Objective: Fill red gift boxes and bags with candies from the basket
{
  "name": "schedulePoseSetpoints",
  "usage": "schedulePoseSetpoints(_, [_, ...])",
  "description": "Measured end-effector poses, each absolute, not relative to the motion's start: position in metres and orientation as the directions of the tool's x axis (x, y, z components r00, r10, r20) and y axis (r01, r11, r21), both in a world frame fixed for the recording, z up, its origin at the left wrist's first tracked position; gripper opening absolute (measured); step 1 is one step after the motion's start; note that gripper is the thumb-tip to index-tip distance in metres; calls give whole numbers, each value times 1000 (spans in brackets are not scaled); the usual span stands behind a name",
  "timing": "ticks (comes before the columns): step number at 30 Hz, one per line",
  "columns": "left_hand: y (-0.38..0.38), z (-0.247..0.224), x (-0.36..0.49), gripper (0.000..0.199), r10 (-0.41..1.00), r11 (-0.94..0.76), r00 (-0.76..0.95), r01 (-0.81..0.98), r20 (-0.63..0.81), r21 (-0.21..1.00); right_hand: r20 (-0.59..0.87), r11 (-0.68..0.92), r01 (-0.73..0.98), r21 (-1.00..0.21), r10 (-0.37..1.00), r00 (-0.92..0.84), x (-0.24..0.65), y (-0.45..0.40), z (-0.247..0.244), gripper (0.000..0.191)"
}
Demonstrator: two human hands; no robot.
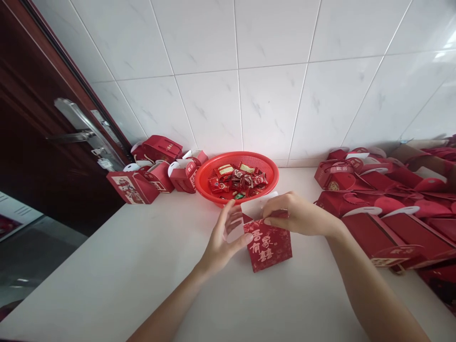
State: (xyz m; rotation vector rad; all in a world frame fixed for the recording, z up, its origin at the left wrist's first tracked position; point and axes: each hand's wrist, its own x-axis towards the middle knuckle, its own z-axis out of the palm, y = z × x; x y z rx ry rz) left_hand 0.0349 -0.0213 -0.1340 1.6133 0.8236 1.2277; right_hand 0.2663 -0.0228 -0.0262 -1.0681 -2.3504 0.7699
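A red paper candy box point(270, 247) with pale Chinese characters on its front stands on the white table, its top open and a white inner flap raised. My left hand point(223, 240) holds the box at its left side, thumb on the front edge and fingers spread behind. Bent over the top right, my right hand point(297, 213) pinches the rim of the opening; its fingertips are partly hidden inside. Just behind the box sits a red plastic basket point(202, 183) with wrapped candies point(244, 180) in it.
Several red boxes point(144, 187) stand at the back left, near a dark door point(42, 123) with a metal handle. Many more red boxes point(370, 232) crowd the right side of the white table point(142, 266). A tiled wall point(206, 109) rises behind.
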Motion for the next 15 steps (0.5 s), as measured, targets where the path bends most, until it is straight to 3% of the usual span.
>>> schedulePoseSetpoints(4, [-20, -129, 37, 60, 903, -196, 372, -90, 216, 976, 198, 522, 534, -665, 813, -547, 271, -22, -23, 16])
schedulePoseSetpoints(8, [-21, -123, 38, 41, 916, -221, 338, -28, 217, 975, 268, 474, 552, -686, 870, -414, 280, -20, -23, 16])
schedulePoseSetpoints(12, [-19, -125, 37, 33, 929, -263, 275, 23, 247, 965, 333, 456, 561, -691, 889, -312, 290, -10, -32, 44])
schedulePoseSetpoints(15, [-17, -129, 35, 31, 939, -285, 216, 55, 267, 957, 177, 388, 552, -738, 901, -397, 292, -1, -43, 71])
